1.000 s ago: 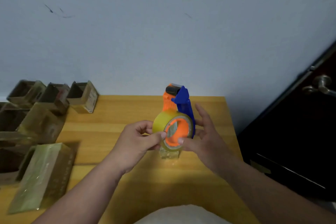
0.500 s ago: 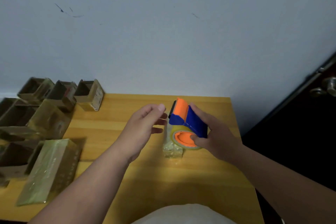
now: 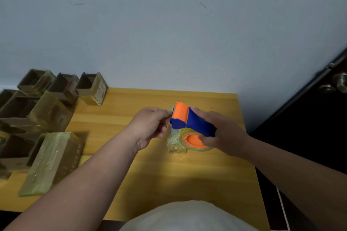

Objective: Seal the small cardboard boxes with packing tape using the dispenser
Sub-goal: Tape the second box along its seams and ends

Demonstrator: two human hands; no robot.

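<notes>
Near the middle of the table (image 3: 120, 184), the right hand (image 3: 223, 133) gripped the blue-and-orange tape dispenser (image 3: 189, 122), fingers wrapped round its blue handle and thumb against the orange hub of the roll. A second before, the dispenser had stood upright with its roll facing the camera and both hands cradling it; by now it had been tipped over so the orange cutter end pointed left. The left hand (image 3: 150, 125), which had hung open half a second ago, had closed in, its fingertips pinching at the toothed edge, apparently catching the free end of tape. I judged this as readying the tape for a pull across the small tape-wrapped box (image 3: 176, 140) lying on the table just below the dispenser.

One dispenser and one roll were visible. Along the left edge sat the cardboard boxes (image 3: 47, 110): three open ones in the back row, one long closed box nearest the camera, and several more crowded between them, too overlapped to count exactly.
</notes>
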